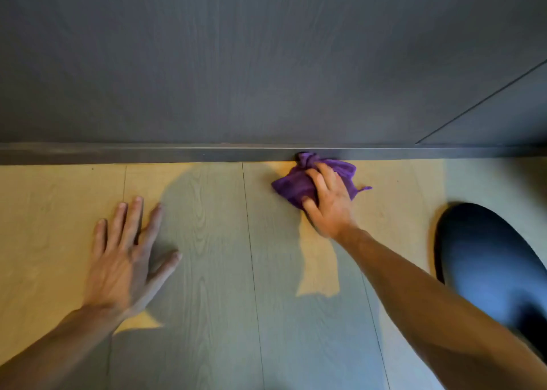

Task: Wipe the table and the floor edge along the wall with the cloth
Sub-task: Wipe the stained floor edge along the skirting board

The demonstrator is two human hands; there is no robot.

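Where the floor meets the dark skirting board (148,153), the purple cloth (296,183) lies bunched, its far tip touching the board. Your right hand (327,203) presses on it, fingers curled gripping the fabric. Your left hand (124,259) lies flat on the wood-plank floor (213,241), fingers spread (holding nothing). A black rounded object (485,259) sits far right.

A dark grey wood-grain wall (266,58) fills the upper half, with a thin diagonal seam (479,102) crossing its right end. Along the wall's foot runs a dark skirting strip (118,153). Below the strip lies pale wood-plank flooring (213,271) — warm light in patches, grey shadow between. Right of the planks sits a rounded black object (485,259), blurred.
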